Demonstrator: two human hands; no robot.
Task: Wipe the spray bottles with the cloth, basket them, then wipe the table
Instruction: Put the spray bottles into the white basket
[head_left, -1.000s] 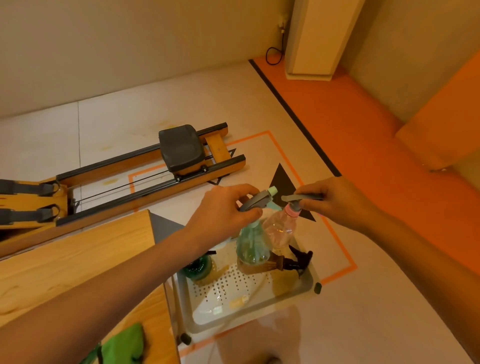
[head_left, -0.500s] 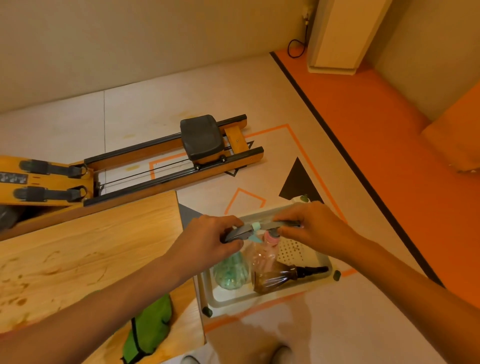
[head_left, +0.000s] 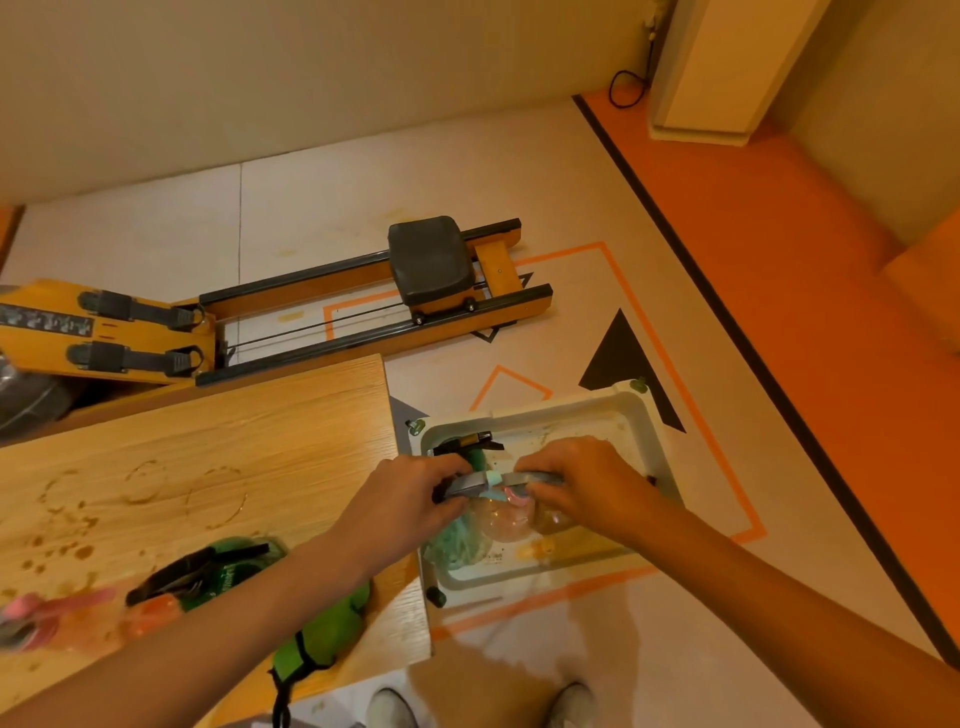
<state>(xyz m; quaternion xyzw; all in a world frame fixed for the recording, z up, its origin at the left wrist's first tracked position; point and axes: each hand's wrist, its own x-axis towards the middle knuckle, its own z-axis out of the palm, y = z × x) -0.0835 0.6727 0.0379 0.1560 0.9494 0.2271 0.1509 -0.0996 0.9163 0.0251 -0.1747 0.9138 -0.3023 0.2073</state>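
You had one view, worn on your head; it looked steeply down, close over your left hand (head_left: 410, 499) and right hand (head_left: 576, 483). Its wide angle took in the table (head_left: 208, 431) at left; the basket (head_left: 641, 421) lay below; the floor (head_left: 467, 197) stretched beyond.

Person seen from head camera: two bare arms, two shoes.
The left forearm (head_left: 218, 618) shows at 8 o'clock, the right forearm (head_left: 753, 587) at 4 o'clock; both bare from frame edge to left hand (head_left: 410, 499) and right hand (head_left: 582, 483). At 6 o'clock, rounded toes of a pale grey left shoe (head_left: 392, 707) and right shoe (head_left: 571, 702), cut off by the frame edge.
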